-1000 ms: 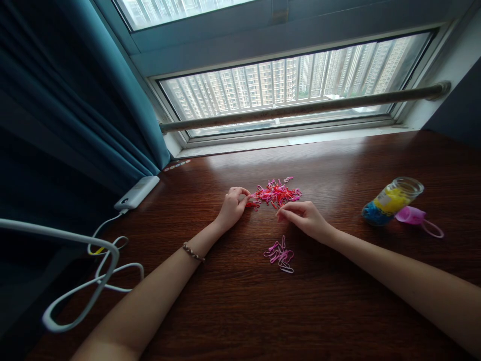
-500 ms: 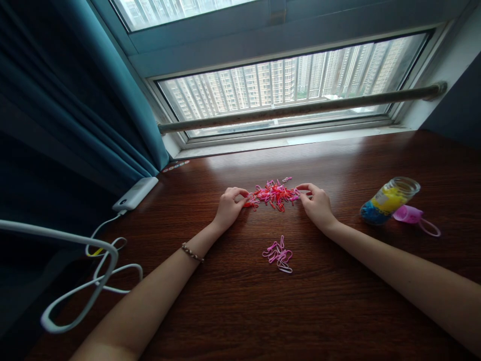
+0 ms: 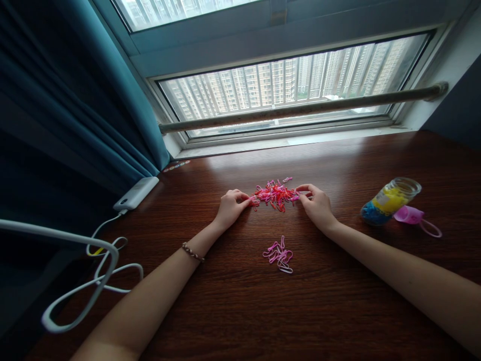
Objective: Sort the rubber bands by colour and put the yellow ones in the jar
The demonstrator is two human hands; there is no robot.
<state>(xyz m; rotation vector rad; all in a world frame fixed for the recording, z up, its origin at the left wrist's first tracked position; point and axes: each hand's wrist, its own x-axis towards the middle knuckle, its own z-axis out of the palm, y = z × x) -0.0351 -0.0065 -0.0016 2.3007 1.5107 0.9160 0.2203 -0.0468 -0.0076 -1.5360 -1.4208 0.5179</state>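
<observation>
A loose pile of red and pink rubber bands [image 3: 276,194] lies on the dark wooden table, between my two hands. At its left edge, my left hand [image 3: 231,206] has thumb and forefinger pinched together on a pink rubber band. My right hand [image 3: 316,204] rests at the pile's right edge, its thumb and forefinger closing on a pink rubber band there. Closer to me sits a smaller heap of pink and pale rubber bands [image 3: 278,254], touched by neither hand.
To the right, a clear jar [image 3: 389,200] holding yellow and blue pieces leans tilted against a pink, looped lid-like piece [image 3: 409,214]. At left are a white power bank [image 3: 137,193], a white cable [image 3: 78,233] and a blue curtain [image 3: 93,90]. A window with a rail [image 3: 300,109] stands behind.
My left hand has shifted slightly right, its fingertips now pinched together at the pile's left edge. My right hand and the smaller heap look nearly unchanged.
</observation>
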